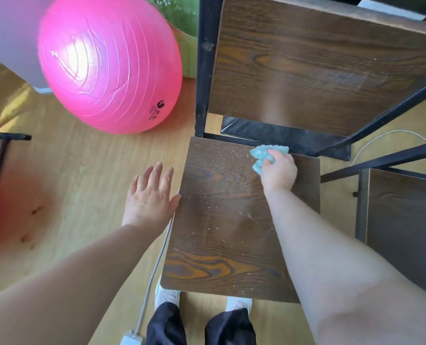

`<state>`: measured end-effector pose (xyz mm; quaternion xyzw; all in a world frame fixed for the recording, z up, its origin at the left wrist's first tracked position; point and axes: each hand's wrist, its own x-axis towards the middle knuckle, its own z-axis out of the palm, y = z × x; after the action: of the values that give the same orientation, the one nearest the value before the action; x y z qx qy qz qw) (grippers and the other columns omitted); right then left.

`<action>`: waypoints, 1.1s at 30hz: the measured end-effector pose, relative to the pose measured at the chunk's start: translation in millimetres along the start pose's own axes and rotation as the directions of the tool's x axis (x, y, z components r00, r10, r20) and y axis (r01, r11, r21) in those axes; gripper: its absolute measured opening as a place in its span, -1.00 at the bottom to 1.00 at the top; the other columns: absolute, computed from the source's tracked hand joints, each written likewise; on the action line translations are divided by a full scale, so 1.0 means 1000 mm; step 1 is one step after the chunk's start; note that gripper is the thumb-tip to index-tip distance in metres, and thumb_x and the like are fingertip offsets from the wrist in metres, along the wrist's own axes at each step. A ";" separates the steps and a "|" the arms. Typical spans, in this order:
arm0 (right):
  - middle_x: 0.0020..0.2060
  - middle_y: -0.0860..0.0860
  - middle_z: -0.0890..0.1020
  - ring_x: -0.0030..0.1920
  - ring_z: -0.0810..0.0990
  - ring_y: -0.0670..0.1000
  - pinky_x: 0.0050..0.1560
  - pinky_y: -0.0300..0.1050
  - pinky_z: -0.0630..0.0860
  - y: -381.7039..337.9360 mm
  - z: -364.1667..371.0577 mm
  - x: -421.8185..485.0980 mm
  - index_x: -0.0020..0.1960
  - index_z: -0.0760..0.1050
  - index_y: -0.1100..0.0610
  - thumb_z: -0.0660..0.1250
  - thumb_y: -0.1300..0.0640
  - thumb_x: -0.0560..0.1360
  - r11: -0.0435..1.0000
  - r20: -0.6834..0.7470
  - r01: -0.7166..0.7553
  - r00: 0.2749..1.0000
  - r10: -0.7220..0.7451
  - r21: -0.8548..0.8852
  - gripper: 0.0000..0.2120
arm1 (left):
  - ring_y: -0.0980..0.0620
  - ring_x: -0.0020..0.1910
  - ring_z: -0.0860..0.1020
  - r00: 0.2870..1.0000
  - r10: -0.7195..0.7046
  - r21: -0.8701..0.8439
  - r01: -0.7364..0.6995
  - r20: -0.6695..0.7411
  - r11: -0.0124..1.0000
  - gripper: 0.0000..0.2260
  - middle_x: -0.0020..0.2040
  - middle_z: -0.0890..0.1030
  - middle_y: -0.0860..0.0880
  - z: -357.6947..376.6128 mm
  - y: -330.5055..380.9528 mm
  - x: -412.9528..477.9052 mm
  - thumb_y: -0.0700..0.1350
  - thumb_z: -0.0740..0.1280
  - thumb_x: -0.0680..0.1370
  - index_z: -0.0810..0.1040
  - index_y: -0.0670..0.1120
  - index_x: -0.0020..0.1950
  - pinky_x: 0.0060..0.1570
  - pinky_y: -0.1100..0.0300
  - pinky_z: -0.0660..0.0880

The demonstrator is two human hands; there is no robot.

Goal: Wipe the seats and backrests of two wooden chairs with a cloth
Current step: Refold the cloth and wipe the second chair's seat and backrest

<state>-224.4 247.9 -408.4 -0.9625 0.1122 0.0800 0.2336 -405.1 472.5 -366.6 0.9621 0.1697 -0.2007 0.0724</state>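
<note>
A crumpled teal cloth (266,155) lies at the back edge of the dusty wooden seat (221,220), bunched in the right hand (279,173), whose fingers curl around it. The left hand (151,195) hovers flat with straight fingers beside the seat's left edge. The backrest (318,70) rises behind; a second chair (406,220) stands to the right, a pink ball (107,63) on the floor to the left.

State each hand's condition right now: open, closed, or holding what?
Left hand: open, fingers straight, beside the seat.
Right hand: holding the cloth on the seat.
</note>
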 end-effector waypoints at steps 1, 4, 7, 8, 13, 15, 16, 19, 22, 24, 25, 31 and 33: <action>0.29 0.05 0.48 0.22 0.50 0.10 0.22 -0.12 0.44 -0.011 0.007 -0.008 0.32 0.53 0.07 0.23 0.17 0.59 1.000 0.010 0.024 1.000 -0.024 0.011 -0.69 | -0.05 0.56 -0.07 1.000 -0.002 -0.001 0.002 0.001 1.000 -0.41 0.60 -0.03 -0.04 0.000 -0.005 0.000 0.21 -0.02 0.63 -0.08 0.02 0.58 0.52 -0.02 0.01; 0.27 0.02 0.49 0.20 0.51 0.06 0.19 -0.14 0.45 -0.038 0.028 -0.028 0.30 0.54 0.05 0.24 0.19 0.59 0.995 0.032 0.088 0.995 -0.090 0.039 -0.69 | -0.06 0.57 -0.07 1.000 -0.002 -0.002 0.002 0.007 1.000 -0.41 0.60 -0.03 -0.03 0.000 -0.019 -0.001 0.21 -0.02 0.63 -0.09 0.02 0.59 0.52 -0.02 0.02; 0.25 0.00 0.49 0.18 0.51 0.03 0.17 -0.13 0.46 -0.059 0.045 -0.044 0.31 0.53 0.03 0.24 0.17 0.59 0.990 0.050 0.135 0.989 -0.136 0.035 -0.69 | -0.06 0.56 -0.05 1.000 0.000 0.003 0.000 0.001 1.000 -0.39 0.61 -0.03 -0.03 0.001 -0.031 -0.002 0.23 -0.04 0.62 -0.10 0.01 0.59 0.52 -0.01 0.02; 0.24 0.00 0.50 0.18 0.51 0.03 0.17 -0.14 0.46 -0.065 0.051 -0.048 0.31 0.53 0.04 0.24 0.17 0.59 0.987 0.053 0.154 0.986 -0.156 0.037 -0.70 | -0.06 0.56 -0.05 1.000 0.001 0.002 -0.001 -0.002 1.000 -0.39 0.61 -0.02 -0.03 0.002 -0.035 -0.003 0.23 -0.04 0.62 -0.10 0.00 0.59 0.52 -0.01 0.03; 0.22 0.01 0.51 0.15 0.52 0.05 0.17 -0.11 0.47 -0.098 0.074 -0.069 0.26 0.57 0.06 0.25 0.20 0.57 0.968 0.095 0.235 0.965 -0.243 0.089 -0.71 | -0.06 0.57 -0.04 1.000 0.002 -0.028 -0.003 -0.015 1.000 -0.38 0.61 -0.01 -0.02 0.002 -0.051 -0.007 0.23 0.00 0.62 -0.08 -0.01 0.60 0.51 0.00 0.02; 0.22 0.03 0.52 0.16 0.52 0.06 0.18 -0.13 0.45 -0.111 0.082 -0.074 0.24 0.58 0.07 0.25 0.21 0.56 0.958 0.117 0.263 0.954 -0.276 0.109 -0.71 | -0.06 0.57 -0.04 1.000 -0.001 -0.030 0.000 -0.019 1.000 -0.38 0.61 -0.01 -0.02 0.004 -0.058 -0.009 0.22 0.02 0.62 -0.08 -0.01 0.60 0.51 0.00 0.02; 0.22 0.03 0.52 0.16 0.52 0.06 0.18 -0.16 0.43 -0.118 0.086 -0.076 0.23 0.59 0.08 0.24 0.23 0.55 0.952 0.136 0.279 0.946 -0.295 0.124 -0.71 | -0.05 0.56 -0.04 1.000 -0.004 -0.029 0.003 -0.019 1.000 -0.38 0.61 -0.01 -0.02 0.005 -0.062 -0.010 0.22 0.02 0.62 -0.08 -0.01 0.60 0.51 0.00 0.02; 0.21 0.04 0.53 0.16 0.52 0.06 0.16 -0.22 0.40 -0.134 0.092 -0.080 0.20 0.61 0.11 0.23 0.26 0.54 0.928 0.236 0.344 0.898 -0.370 0.146 -0.70 | -0.05 0.56 -0.03 1.000 -0.013 -0.016 0.012 -0.018 1.000 -0.37 0.61 -0.02 -0.01 0.006 -0.071 -0.013 0.22 0.03 0.62 -0.09 0.00 0.60 0.51 0.00 0.03; 0.19 0.01 0.54 0.13 0.53 0.02 0.05 -0.31 0.37 -0.136 0.087 -0.081 0.21 0.61 0.09 0.24 0.25 0.56 0.926 0.299 0.319 0.881 -0.368 0.200 -0.71 | -0.04 0.56 -0.04 1.000 -0.019 0.006 0.019 -0.015 1.000 -0.37 0.61 -0.02 0.00 0.006 -0.073 -0.019 0.22 0.03 0.62 -0.11 0.00 0.59 0.51 0.01 0.02; 0.14 -0.01 0.55 0.08 0.54 -0.01 -0.01 -0.34 0.35 -0.130 0.076 -0.081 0.21 0.61 0.07 0.25 0.23 0.56 0.930 0.299 0.267 0.892 -0.338 0.254 -0.71 | -0.04 0.56 -0.04 1.000 -0.011 0.024 0.011 -0.010 1.000 -0.37 0.61 -0.03 0.00 0.004 -0.070 -0.023 0.22 0.02 0.62 -0.12 0.00 0.59 0.51 0.01 0.02; 0.11 -0.03 0.56 0.05 0.53 -0.03 -0.04 -0.37 0.33 -0.125 0.068 -0.081 0.22 0.60 0.06 0.26 0.22 0.56 0.929 0.295 0.242 0.899 -0.323 0.280 -0.71 | -0.04 0.56 -0.05 1.000 -0.004 0.029 0.005 -0.009 1.000 -0.37 0.61 -0.03 0.00 0.003 -0.067 -0.024 0.22 0.01 0.62 -0.13 0.00 0.60 0.51 0.01 0.02; 0.02 -0.08 0.53 0.02 0.51 -0.10 -0.16 -0.43 0.46 -0.053 0.008 -0.077 0.26 0.57 0.03 0.26 0.16 0.59 0.947 0.243 0.115 0.951 -0.192 0.299 -0.73 | -0.05 0.56 -0.05 0.999 0.044 0.019 -0.044 -0.019 0.999 -0.38 0.61 -0.03 -0.01 -0.006 -0.034 -0.020 0.22 0.00 0.62 -0.13 0.00 0.59 0.52 -0.02 0.04; 0.00 -0.10 0.53 0.02 0.54 -0.07 -0.01 -0.19 0.60 -0.021 -0.014 -0.070 0.25 0.57 0.02 0.27 0.15 0.58 0.951 0.200 0.038 0.974 -0.103 0.305 -0.73 | -0.05 0.56 -0.05 0.999 0.049 0.012 -0.049 -0.018 0.999 -0.38 0.61 -0.02 0.00 -0.007 -0.019 -0.018 0.21 0.00 0.62 -0.13 0.01 0.59 0.52 -0.02 0.04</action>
<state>-284.6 272.0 -372.9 -0.9052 0.0626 0.1563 0.3903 -424.6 486.3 -354.7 0.9682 0.1456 -0.1912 0.0701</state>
